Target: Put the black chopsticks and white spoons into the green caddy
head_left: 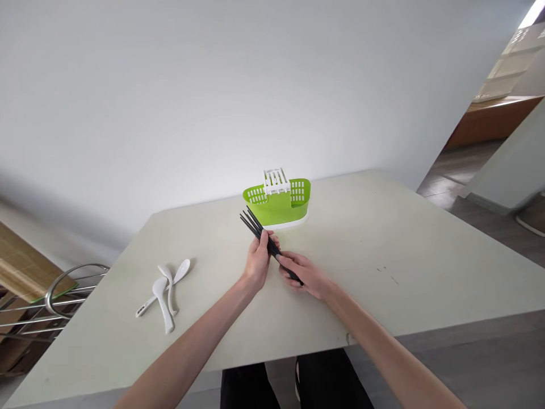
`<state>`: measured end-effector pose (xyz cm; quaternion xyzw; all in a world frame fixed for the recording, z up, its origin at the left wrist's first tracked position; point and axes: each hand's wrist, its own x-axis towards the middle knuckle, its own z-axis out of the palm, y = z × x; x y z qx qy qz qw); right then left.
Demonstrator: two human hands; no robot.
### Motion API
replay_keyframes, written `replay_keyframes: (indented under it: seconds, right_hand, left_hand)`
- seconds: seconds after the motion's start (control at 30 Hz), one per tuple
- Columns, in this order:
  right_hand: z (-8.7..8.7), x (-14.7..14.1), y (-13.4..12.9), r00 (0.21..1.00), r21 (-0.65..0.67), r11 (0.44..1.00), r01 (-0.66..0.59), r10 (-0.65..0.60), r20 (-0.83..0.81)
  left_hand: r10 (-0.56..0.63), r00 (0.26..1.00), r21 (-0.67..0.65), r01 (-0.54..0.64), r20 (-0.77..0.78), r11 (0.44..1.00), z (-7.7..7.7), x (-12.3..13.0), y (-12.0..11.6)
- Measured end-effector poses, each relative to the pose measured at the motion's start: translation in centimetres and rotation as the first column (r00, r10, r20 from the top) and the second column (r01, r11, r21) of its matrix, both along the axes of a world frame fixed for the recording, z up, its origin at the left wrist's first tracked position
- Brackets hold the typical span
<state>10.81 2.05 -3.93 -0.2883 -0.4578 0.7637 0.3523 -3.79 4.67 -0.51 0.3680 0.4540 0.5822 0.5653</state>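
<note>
A bundle of several black chopsticks [273,247] slants above the middle of the table, its thin ends fanned out toward the upper left. My left hand [259,254] is closed around the bundle's middle. Lower down, my right hand [301,272] is closed on the thicker ends. Just beyond the hands stands a green utensil basket [276,209] with slotted sides, a white base and a white slotted rack [276,180] on top. The chopstick tips overlap the basket's front left in view; whether they touch it I cannot tell.
Three white spoons [163,288] lie crossed on the left of the pale table [340,238]. A white wall [213,102] rises behind the table. At the far left, a metal rack [63,298] stands beside the table edge.
</note>
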Motion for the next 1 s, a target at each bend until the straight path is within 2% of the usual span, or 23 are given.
replay_keyframes:
  seconds: [0.13,0.27,0.37,0.47,0.6,0.67,0.73,0.83,1.0]
  right_hand:
    - [-0.2,-0.1,0.2,1.0,0.017,1.0,0.022,-0.022,0.01]
    - [-0.5,-0.9,0.0,0.992,0.099,0.992,0.074,-0.083,0.099]
    - [-0.7,-1.3,-0.6,0.981,0.139,0.988,0.064,-0.088,0.171]
    - [-0.9,-1.5,-1.4,0.966,0.234,0.972,0.03,-0.088,0.242]
    - [-1.4,-1.9,-2.8,0.924,0.435,0.9,0.013,-0.177,0.338]
    - [-1.5,-2.0,-3.4,0.915,0.482,0.876,-0.011,-0.186,0.358]
    - [-1.4,-2.0,-3.9,0.91,0.489,0.872,-0.02,-0.187,0.37]
    - [-1.2,-1.6,-4.7,0.902,0.472,0.882,0.016,-0.217,0.374]
    - [-1.6,-0.9,-5.4,0.89,0.47,0.876,0.104,-0.293,0.35]
  left_hand:
    - [-0.088,0.98,-0.022,0.086,-0.179,0.996,0.4,-1.2,-0.2]
    - [-0.15,0.973,-0.047,0.144,-0.176,0.988,0.6,-2.4,-0.5]
    - [-0.166,0.969,-0.063,0.157,-0.182,0.986,0.5,-3.0,-1.0]
    - [-0.124,0.969,-0.05,0.115,-0.212,0.992,0.3,-3.5,-1.6]
    - [0.006,0.983,-0.061,-0.017,-0.183,0.998,0.4,-4.6,-1.5]
    - [0.031,0.966,-0.079,-0.053,-0.257,0.995,0.5,-5.5,-1.1]
    - [-0.002,0.884,-0.091,-0.045,-0.468,0.995,0.6,-6.5,-0.8]
    - [-0.051,0.688,-0.095,-0.026,-0.724,0.995,0.7,-8.1,-1.0]
    - [-0.05,0.52,-0.063,-0.007,-0.853,0.998,-0.4,-9.1,-2.8]
